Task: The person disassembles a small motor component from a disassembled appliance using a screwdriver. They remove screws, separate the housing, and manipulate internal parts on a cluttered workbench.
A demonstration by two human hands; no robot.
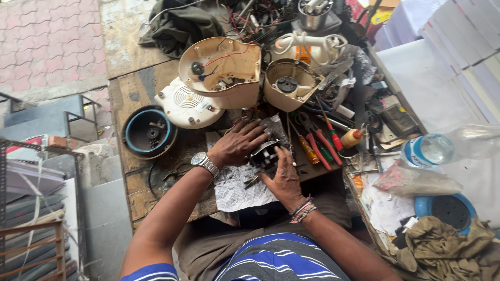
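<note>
Both hands are laid on a small dark motor (264, 155): the left hand (238, 145) is spread over it, the right hand (284, 177) pressed flat beside it. Crumpled paper (237, 190) is spread beneath, on the wooden bench (136, 93).

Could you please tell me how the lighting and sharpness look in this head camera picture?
Head view: even daylight, soft shadows; the white sheets at right look washed out; edges bend from the wide lens; the left hand and right hand on the small motor part are fairly sharp.
</note>
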